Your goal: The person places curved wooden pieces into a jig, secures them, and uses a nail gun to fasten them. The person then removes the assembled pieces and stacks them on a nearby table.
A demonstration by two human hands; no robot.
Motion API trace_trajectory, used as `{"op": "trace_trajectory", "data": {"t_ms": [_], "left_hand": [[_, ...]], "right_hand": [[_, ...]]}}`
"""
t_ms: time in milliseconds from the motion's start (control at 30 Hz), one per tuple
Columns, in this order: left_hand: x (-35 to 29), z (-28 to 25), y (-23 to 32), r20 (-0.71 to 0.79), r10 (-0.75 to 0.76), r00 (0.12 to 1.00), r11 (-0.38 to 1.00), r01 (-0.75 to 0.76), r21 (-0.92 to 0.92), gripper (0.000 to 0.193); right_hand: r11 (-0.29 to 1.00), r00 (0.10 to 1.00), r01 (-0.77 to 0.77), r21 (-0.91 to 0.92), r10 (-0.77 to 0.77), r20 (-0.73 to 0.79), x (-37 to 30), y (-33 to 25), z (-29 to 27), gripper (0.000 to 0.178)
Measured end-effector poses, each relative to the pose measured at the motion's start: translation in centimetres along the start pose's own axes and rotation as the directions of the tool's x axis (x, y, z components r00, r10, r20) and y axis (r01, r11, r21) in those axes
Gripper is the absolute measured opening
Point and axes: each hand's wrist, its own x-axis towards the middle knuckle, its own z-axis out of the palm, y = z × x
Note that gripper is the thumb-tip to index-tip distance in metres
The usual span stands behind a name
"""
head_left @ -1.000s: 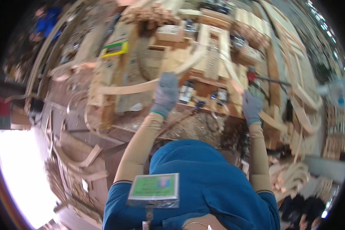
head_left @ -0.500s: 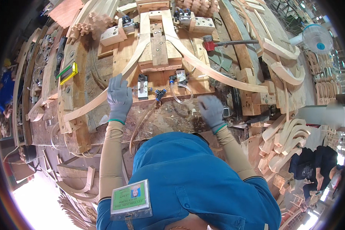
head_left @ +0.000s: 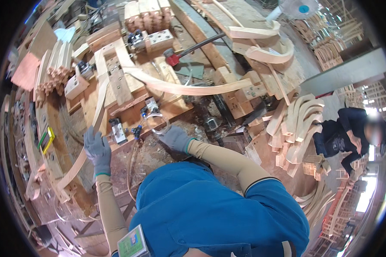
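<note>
My left hand (head_left: 98, 150), in a grey glove, lies over the left curved wooden strip (head_left: 78, 165) with its fingers stretched out along it. My gloved right hand (head_left: 174, 139) is beside a loop of clear air hose (head_left: 166, 124), its fingertips pointing at it; their exact grip is blurred. A small metal air clamp (head_left: 118, 131) and a blue hose fitting (head_left: 136, 132) sit between the hands. The right curved wooden strip (head_left: 184, 88) runs from the wooden jig's centre block (head_left: 119, 88) to a block at the right.
A red-headed hammer (head_left: 173, 58) lies behind the jig. Curved wooden parts (head_left: 298, 124) are stacked at the right, where another person (head_left: 345, 132) sits. A yellow-and-green tool (head_left: 48, 140) is at the left. More wooden pieces (head_left: 148, 15) lie at the back.
The view has swung to the right, so the jig appears farther left. My right hand has moved in toward the hose loop. My left hand stays on the left strip.
</note>
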Motion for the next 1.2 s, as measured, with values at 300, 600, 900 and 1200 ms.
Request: {"op": "trace_trajectory", "data": {"t_ms": [300,600,900,1200], "left_hand": [[0.5,-0.2,1.0,0.020,0.011,1.000,0.999,-0.012,0.047,0.021],[0.3,0.1,0.7,0.008,0.005,1.000,0.999,-0.005,0.034,0.021],[0.4,-0.3,1.1,0.015,-0.008,1.000,0.999,0.008,0.031,0.023],[1.1,0.2,2.0,0.004,-0.017,1.000,0.999,0.017,0.033,0.023]], "right_hand": [[0.909,0.936,0.235,-0.344,-0.308,-0.173,0.8,0.6,0.4,0.023],[0.940,0.940,0.310,-0.141,-0.280,0.195,0.4,0.7,-2.5,0.015],[0.918,0.916,0.371,-0.136,-0.338,0.218,0.6,0.9,-2.8,0.015],[0.973,0.973,0.215,-0.088,-0.206,0.100,-1.5,2.5,-1.1,0.011]]}}
